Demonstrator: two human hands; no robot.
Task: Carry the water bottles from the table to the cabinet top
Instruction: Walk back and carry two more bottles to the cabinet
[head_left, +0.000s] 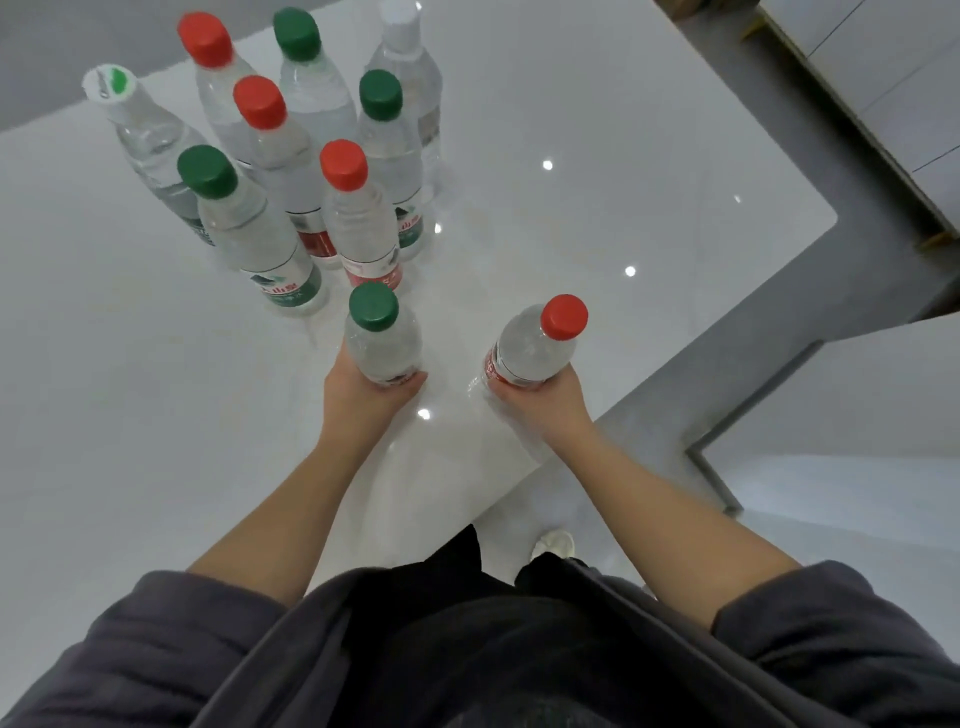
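My left hand (363, 397) grips a clear green-capped bottle (382, 340) by its lower body, held upright over the glossy white table (597, 218). In my right hand (540, 402) is a red-capped bottle (535, 345), gripped around its red label and tilted to the right, near the table's right edge. Several more bottles with red, green and white caps (291, 156) stand clustered upright at the table's far left. Both held bottles' bases are hidden by my fingers.
Grey floor (779, 322) runs along the table's right side. A white surface with a dark edge (857, 405) lies at the right, and white cabinet fronts with thin seams (893, 88) show at the top right. A shoe (553, 543) shows below the table edge.
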